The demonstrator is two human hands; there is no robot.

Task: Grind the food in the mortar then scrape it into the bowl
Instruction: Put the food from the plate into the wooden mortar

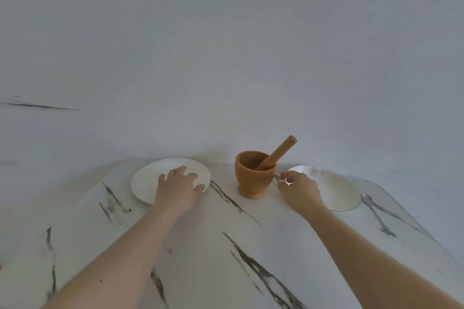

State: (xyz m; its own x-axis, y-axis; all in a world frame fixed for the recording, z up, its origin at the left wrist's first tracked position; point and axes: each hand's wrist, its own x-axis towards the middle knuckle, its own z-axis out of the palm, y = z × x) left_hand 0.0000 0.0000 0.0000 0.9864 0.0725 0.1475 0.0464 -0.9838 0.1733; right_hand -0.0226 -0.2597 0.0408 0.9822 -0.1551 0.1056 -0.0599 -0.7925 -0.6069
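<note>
A brown wooden mortar (pixel 252 178) stands on the marble table, and a wooden pestle (pixel 280 152) leans in it, handle up to the right. I cannot see inside the mortar. A shallow white bowl (pixel 145 180) lies to its left. My left hand (pixel 177 187) rests flat on this bowl with fingers spread and the thumb at the near rim. A white plate with a faint flower print (pixel 337 192) lies to the mortar's right. My right hand (pixel 298 189) is over that plate's left edge, fingers curled around a thin metal fork (pixel 278 176) whose tines point at the mortar.
A metal spoon (pixel 374 211) lies on the table right of the flower plate, near the rounded right table edge (pixel 411 218). A pale wall rises just behind the dishes. Dark veins run across the white tabletop (pixel 226 246).
</note>
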